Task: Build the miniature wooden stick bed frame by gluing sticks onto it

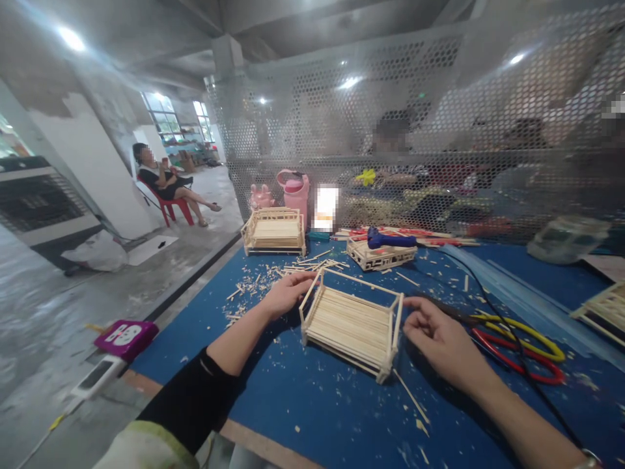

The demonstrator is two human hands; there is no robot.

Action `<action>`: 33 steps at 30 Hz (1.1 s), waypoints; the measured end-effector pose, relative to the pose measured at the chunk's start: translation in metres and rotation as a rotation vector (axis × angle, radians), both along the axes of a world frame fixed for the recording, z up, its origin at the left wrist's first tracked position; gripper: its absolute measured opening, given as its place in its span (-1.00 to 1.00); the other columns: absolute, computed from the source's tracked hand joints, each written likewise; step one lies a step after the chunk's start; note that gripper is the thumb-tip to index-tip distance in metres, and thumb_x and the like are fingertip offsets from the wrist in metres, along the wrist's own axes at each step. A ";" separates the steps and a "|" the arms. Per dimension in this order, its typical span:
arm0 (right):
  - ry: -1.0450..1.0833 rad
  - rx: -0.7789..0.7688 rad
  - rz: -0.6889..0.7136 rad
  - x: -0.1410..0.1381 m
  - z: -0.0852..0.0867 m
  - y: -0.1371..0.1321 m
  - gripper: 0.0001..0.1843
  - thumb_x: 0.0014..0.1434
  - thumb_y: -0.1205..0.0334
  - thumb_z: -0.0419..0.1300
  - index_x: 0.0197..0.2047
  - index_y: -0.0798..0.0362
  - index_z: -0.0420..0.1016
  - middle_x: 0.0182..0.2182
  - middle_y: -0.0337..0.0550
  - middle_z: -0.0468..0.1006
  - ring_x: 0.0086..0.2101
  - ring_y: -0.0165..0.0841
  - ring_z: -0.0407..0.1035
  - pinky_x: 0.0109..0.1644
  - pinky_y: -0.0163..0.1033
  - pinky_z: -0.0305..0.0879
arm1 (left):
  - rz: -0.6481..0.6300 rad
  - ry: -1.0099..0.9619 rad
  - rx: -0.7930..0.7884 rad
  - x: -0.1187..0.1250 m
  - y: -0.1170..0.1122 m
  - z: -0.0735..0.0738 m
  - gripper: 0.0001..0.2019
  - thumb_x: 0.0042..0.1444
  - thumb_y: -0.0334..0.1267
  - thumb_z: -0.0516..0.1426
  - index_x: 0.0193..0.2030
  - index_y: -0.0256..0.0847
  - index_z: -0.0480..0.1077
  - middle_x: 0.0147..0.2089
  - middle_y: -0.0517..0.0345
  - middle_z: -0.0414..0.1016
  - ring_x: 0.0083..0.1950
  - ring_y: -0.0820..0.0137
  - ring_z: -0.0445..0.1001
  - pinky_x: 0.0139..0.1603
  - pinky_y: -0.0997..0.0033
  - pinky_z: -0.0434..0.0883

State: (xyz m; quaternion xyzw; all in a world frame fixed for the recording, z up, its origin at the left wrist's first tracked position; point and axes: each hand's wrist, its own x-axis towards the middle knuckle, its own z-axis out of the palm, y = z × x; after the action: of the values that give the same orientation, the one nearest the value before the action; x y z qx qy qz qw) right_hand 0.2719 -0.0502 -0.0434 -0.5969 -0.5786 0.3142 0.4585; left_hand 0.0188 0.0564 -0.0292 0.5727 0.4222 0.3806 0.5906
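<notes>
A small bed frame built of thin wooden sticks [352,322] stands on the blue table mat [312,404] in front of me. My left hand [288,293] rests at its left end, fingers curled against the corner post. At the right end my right hand [437,339] has its fingers bent near the post; whether they pinch the post I cannot make out. Loose sticks and wood chips [273,273] lie scattered beyond the left hand.
Another stick bed [274,231] stands at the back left, a third [381,255] carries a blue glue gun [388,240]. Red and yellow cutters [525,352] lie right of my hand. A pink jug [295,192] and perforated screen [439,130] stand behind. People sit beyond.
</notes>
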 end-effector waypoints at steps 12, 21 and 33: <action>0.356 -0.187 0.108 -0.013 -0.010 0.007 -0.34 -0.11 -0.03 0.26 0.03 0.05 0.23 -0.64 -0.43 0.40 -0.73 -0.53 0.12 -0.65 -0.39 -0.01 | 0.012 0.068 -0.080 0.012 -0.010 -0.001 -0.76 -0.31 -0.17 0.29 -0.50 -0.30 0.47 -0.59 0.25 0.36 -0.55 0.50 0.26 -0.47 0.49 0.17; 0.365 -0.171 0.117 -0.013 -0.012 0.009 -0.43 -0.10 -0.02 0.27 -0.04 0.04 0.29 -0.63 -0.43 0.37 -0.68 -0.51 0.15 -0.62 -0.38 0.06 | 0.128 0.128 -0.019 0.014 -0.012 0.001 -0.88 -0.29 -0.32 0.22 -0.52 -0.29 0.48 -0.64 0.32 0.35 -0.57 0.51 0.22 -0.48 0.50 0.11; 0.414 -0.105 0.022 -0.001 -0.006 0.014 -0.51 -0.18 0.08 0.27 -0.15 0.01 0.28 -0.60 -0.41 0.40 -0.65 -0.49 0.19 -0.60 -0.36 0.09 | 0.081 -0.175 -0.307 0.007 -0.016 0.010 -0.88 -0.17 -0.43 0.16 -0.41 -0.32 0.45 -0.57 0.19 0.45 -0.54 0.47 0.40 -0.49 0.55 0.32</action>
State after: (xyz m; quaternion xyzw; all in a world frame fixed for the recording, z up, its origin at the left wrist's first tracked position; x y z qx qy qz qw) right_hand 0.2705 -0.0365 -0.0494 -0.5363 -0.4614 0.4648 0.5325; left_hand 0.0261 0.0403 -0.0190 0.4230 0.4450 0.3834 0.6900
